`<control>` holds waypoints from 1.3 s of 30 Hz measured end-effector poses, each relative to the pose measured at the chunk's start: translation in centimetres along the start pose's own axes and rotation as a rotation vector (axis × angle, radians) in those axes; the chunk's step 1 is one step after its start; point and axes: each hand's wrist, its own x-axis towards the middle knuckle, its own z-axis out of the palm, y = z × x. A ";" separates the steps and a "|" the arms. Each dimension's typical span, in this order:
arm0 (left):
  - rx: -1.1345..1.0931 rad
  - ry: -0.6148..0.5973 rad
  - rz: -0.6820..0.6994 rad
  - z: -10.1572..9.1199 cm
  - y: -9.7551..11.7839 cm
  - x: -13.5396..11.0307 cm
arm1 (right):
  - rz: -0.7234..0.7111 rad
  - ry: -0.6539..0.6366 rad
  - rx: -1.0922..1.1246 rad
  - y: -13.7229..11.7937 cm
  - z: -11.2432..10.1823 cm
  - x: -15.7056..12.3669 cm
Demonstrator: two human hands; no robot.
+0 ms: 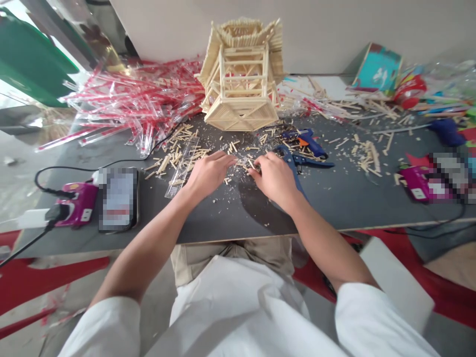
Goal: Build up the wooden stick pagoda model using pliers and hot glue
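Right hand [275, 179] grip pinched on short stick [253, 167]; left hand [210, 173] grip: cannot tell. Best brace wrists on tabletop [230, 213].

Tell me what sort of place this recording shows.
Probably a hobby craft workbench: a model tower built of wooden sticks stands on the dark table, cut stick pieces lie scattered around the left hand and right hand, and a blue glue gun lies beside them.

1. Your only camera rides on your head, facing forward and down across the dark table [334, 208] toward the wall [334, 29].
2. It sits near: your left hand [208, 173] and right hand [274, 179] fill the frame's middle.
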 end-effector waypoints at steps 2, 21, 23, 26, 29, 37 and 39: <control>0.000 0.002 -0.003 0.0 -0.1 0.0 | 0.023 -0.039 -0.016 0.0 0.9 1.0; -0.073 0.057 -0.028 0.6 0.0 0.1 | -0.150 -0.001 0.794 -0.1 1.0 2.8; -0.061 0.038 -0.030 0.6 0.1 0.1 | -0.150 0.007 0.817 0.0 1.2 2.6; -0.052 0.029 -0.030 0.5 0.0 0.0 | -0.168 0.010 0.818 -0.2 1.2 2.5; -0.062 0.032 -0.038 0.6 -0.2 -0.1 | -0.196 0.044 0.834 -0.3 1.2 2.4; -0.279 0.025 -0.238 0.0 0.8 0.4 | -0.039 -0.003 0.912 -0.2 1.4 2.4; -0.354 0.008 -0.274 -0.1 0.8 0.5 | -0.011 -0.024 0.941 -0.1 1.6 2.5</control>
